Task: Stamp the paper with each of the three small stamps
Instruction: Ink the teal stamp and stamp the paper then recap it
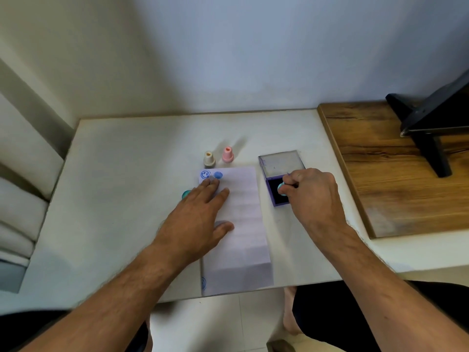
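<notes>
The right hand (308,190) pinches a teal stamp (281,187) and presses it into the dark pad of the open purple ink box (276,179), right of centre in the frame. The left hand (200,212) lies spread and flat on the paper (243,224) at the centre, fingertips just below two blue marks (211,175) at its upper left corner. A beige stamp (209,160) and a pink stamp (227,155) stand upright just above the paper on the tabletop (127,174); a teal cap (186,194) peeks out left of the left hand.

Risks from here, as I judge them: too much ink would blur the print, as the second mark already looks like a blob. The left fingertips sit near those marks and could smear them if still wet. The paper's lower edge overhangs the tabletop, so lifting the left hand early could let it slide. Carrying the inked stamp across could drip or touch the paper early.
</notes>
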